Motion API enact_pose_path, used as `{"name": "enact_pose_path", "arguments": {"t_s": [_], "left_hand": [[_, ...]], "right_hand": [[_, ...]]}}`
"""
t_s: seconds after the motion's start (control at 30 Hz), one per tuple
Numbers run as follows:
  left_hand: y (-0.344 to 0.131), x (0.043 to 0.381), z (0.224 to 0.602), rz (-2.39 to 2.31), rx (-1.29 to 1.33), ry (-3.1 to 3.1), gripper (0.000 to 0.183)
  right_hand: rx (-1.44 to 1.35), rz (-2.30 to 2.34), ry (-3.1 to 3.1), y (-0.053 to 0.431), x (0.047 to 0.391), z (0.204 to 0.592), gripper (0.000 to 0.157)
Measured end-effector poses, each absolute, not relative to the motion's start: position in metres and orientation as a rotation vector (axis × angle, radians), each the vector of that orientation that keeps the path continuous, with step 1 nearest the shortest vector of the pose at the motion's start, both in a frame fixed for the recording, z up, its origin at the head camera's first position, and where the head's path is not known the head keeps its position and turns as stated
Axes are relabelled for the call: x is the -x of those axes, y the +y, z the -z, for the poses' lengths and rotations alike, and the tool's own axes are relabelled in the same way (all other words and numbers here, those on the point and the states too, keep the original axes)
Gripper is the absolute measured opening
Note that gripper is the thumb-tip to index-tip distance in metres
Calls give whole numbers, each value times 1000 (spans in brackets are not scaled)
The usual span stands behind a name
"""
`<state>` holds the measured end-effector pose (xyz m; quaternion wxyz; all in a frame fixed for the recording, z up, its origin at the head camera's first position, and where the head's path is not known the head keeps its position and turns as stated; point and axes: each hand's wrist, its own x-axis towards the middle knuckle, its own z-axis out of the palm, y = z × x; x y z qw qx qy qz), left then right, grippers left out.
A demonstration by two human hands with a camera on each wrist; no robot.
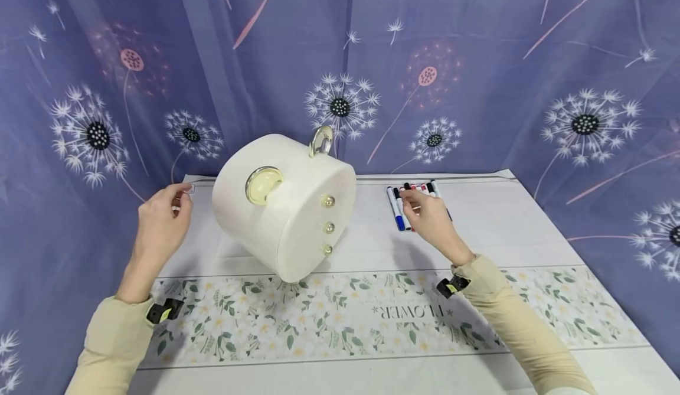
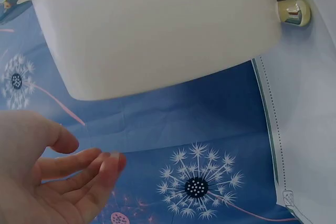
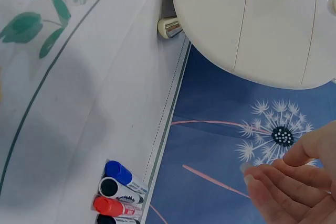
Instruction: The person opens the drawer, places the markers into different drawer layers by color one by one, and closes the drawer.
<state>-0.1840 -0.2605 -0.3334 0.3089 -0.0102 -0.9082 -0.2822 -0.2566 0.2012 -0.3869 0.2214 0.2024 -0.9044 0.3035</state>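
Observation:
A white rounded storage box (image 1: pixel 239 218) with three gold knobs (image 1: pixel 329 227) on its front face and a gold ring handle (image 1: pixel 321 141) stands left of centre on the table. To its left my left hand (image 1: pixel 162 221) hovers with loosely bent fingers and holds nothing; the left wrist view shows a gap between that hand (image 2: pixel 58 177) and the box (image 2: pixel 157 35). My right hand (image 1: pixel 431 221) is over a row of whiteboard markers (image 1: pixel 394 206), partly covering them in the head view. In the right wrist view its fingers are relaxed, apart from the markers (image 3: pixel 121 174).
A white tablecloth (image 1: pixel 372 253) with a floral band (image 1: pixel 319 318) covers the table. Behind and at both sides hangs a blue-purple dandelion curtain (image 1: pixel 340 41). A black band (image 1: pixel 451 286) is strapped round my right sleeve and another (image 1: pixel 164 311) round the left.

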Motion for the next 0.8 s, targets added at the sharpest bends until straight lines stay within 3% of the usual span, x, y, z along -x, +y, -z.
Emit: {"name": "enact_pose_path", "arguments": {"t_s": [0.27, 0.8], "left_hand": [[-253, 184, 339, 822, -27, -2196, 33], [-228, 180, 339, 970, 175, -1960, 21]], "right_hand": [[-599, -920, -2418, 194, 257, 388, 25], [-674, -965, -2372, 176, 252, 389, 22]]}}
